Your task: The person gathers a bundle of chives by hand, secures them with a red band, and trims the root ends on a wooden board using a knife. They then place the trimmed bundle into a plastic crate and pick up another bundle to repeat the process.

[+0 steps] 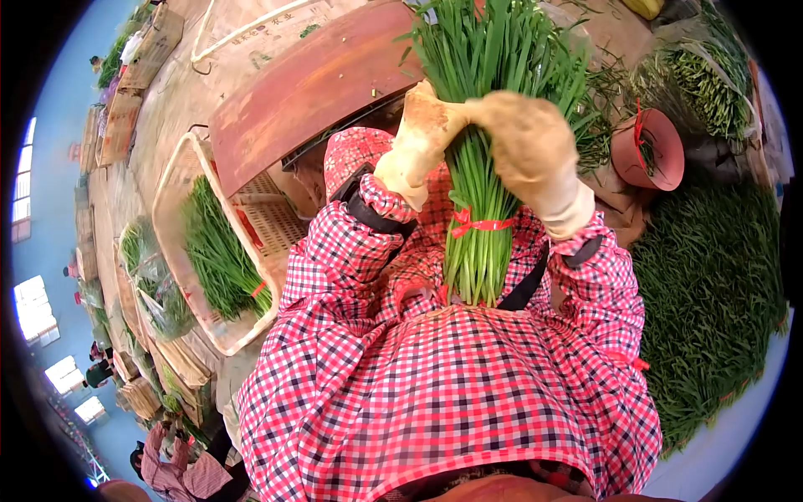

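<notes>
A thick bunch of long green leafy stalks, like garlic chives (478,180), stands against my lap, cut ends towards me. A red tie (483,224) circles its lower part. My left hand (422,134), in a soiled pale glove, is closed at the bunch's left edge, its fingers pinched over the stalks. My right hand (534,146), gloved too and blurred by motion, looks closed in front of the bunch's right side. The fingertips of both hands meet over the stalks; whatever is between them is hidden.
A reddish-brown curved board (309,92) lies ahead on the left. Beside it, a cream plastic crate (171,180) holds tied green bunches. On my right are a pink container (648,151) with red ties and a broad heap of greens (711,301). Another person (188,468) works at lower left.
</notes>
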The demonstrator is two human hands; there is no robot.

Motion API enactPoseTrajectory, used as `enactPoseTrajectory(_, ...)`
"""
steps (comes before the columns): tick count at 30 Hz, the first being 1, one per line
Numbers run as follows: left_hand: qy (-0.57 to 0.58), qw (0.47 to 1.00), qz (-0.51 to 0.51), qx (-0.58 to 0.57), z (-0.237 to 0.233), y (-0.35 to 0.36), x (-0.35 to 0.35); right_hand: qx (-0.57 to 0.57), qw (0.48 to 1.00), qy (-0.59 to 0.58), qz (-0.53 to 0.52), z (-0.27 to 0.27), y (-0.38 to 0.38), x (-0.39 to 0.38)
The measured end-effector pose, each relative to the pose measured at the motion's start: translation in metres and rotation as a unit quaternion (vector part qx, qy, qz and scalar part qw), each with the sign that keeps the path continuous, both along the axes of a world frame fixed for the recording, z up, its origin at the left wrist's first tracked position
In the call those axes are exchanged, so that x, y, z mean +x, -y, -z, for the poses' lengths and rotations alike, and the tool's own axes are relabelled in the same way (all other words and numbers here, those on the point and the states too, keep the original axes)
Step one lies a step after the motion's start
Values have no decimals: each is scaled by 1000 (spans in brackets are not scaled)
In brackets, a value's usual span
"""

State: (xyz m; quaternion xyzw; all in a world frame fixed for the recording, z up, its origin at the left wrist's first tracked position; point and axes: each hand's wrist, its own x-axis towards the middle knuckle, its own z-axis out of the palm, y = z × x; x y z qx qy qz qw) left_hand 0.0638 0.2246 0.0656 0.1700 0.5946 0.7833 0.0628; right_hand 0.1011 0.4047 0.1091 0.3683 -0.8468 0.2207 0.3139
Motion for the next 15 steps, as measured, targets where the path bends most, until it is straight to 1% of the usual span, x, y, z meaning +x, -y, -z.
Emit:
enactPoseTrajectory(1,80,997,-6,10,-4,0,1,18,999,33,21,-2,2,4)
enactPoseTrajectory(2,26,999,-11,-40,-4,5,2,36,996,67,39,-3,4,5)
enactPoseTrajectory(4,-76,987,-18,-143,3,15,7,-52,995,75,38,20,-9,2)
enactPoseTrajectory(6,-68,993,-47,-86,1,10,10,-121,988,86,47,27,-11,2)
enactPoseTrajectory(7,-24,998,-49,-20,2,6,9,-146,983,95,55,29,-9,3)
enactPoseTrajectory(8,-1,999,-45,14,1,5,8,-172,978,104,63,30,-7,4)
enactPoseTrajectory(9,22,998,-42,47,0,3,8,-173,976,117,68,30,-6,3)
enactPoseTrajectory(11,24,998,-29,49,-4,5,7,-187,965,166,83,27,-1,3)
enactPoseTrajectory(13,-42,999,-25,-4,3,9,5,-192,956,203,91,25,1,5)
enactPoseTrajectory(15,-12,1000,-13,-12,4,11,5,-186,951,228,91,22,1,7)
